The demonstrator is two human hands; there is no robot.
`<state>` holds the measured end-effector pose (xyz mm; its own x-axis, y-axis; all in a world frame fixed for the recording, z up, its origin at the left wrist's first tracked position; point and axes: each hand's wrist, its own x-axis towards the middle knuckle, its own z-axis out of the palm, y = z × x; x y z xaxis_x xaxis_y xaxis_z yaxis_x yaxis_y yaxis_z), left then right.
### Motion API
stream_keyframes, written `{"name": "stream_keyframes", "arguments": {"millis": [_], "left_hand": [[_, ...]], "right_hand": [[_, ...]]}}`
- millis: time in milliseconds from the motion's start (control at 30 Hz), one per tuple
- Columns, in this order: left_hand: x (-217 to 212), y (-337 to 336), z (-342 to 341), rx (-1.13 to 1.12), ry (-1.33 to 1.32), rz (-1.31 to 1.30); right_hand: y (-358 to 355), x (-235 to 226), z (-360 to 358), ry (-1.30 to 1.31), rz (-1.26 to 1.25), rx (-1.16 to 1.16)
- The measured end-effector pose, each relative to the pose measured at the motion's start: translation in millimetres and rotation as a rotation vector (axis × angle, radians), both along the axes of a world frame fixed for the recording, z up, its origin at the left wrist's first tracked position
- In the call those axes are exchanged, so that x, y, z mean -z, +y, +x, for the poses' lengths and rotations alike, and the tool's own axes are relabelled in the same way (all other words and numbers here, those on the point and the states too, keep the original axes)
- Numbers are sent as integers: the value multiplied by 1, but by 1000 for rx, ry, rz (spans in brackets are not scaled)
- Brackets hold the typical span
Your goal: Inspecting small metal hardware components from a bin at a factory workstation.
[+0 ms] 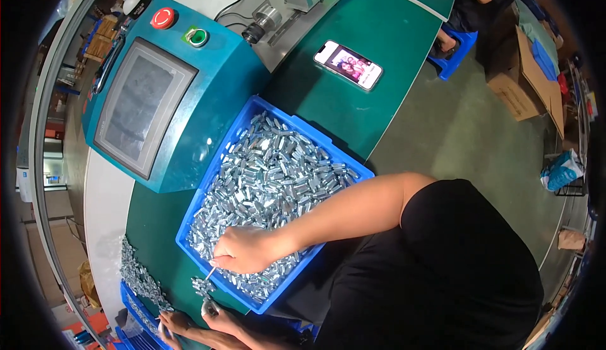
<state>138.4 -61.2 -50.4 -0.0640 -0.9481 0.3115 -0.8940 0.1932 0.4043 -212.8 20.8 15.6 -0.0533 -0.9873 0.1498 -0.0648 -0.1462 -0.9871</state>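
Blue bin (255, 304) edge sits close under my right hand (245, 249); room to move left over green tabletop (161, 220). Fingers curled, pinching a thin pale rod (210, 273). Metal pieces (268, 173) heap beneath; loose cluster (201, 286) just past the rod. Two lower hands (221, 321): can't tell whose or their grip.

Bright light glints on metal parts (271, 167); the dark rim distorts.
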Motion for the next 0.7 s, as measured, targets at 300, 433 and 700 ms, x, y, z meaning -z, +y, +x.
{"name": "stream_keyframes", "arguments": {"millis": [300, 433, 700], "left_hand": [[-4, -4, 0, -128, -42, 55], [-6, 9, 15, -173, 59, 6], [-58, 45, -46, 85, 911, 157]], "right_hand": [[-3, 19, 4, -32, 14, -58], [3, 11, 2, -113, 122, -153], [1, -1, 4, -90, 166, -197]]}}
